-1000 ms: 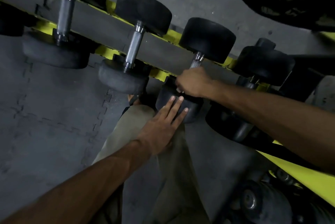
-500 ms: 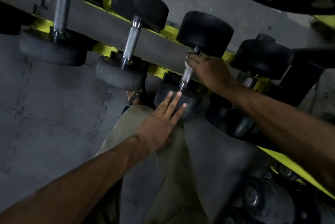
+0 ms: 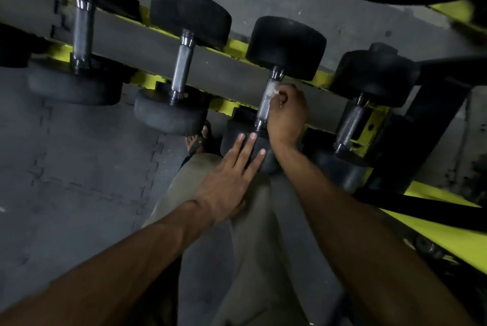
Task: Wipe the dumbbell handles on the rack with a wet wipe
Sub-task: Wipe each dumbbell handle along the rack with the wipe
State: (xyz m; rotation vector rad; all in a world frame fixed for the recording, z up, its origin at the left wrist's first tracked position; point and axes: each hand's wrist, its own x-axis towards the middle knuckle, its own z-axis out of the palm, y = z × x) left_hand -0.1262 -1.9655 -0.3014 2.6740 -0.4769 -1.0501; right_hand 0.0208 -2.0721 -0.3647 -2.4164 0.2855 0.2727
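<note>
- Right hand [image 3: 287, 112] pinching wipe [image 3: 272, 88] against far end of handle [image 3: 266, 104]; near stretch risks going unwiped.
- Left hand [image 3: 224, 183] flat, fingers straight, on near weight [image 3: 266, 159]; dumbbell rolling possible if released.

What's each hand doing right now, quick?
Left hand: open, straight fingers pressing the dumbbell's near head.
Right hand: closed, pinching a wet wipe against the dumbbell handle.

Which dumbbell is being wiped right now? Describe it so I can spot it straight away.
Start at the yellow rack with its row of black dumbbells. Four handles show; take the third handle from the left. Only this one has the right hand on it, holding a white wet wipe against its upper end, and the left hand resting flat on its near weight.
</note>
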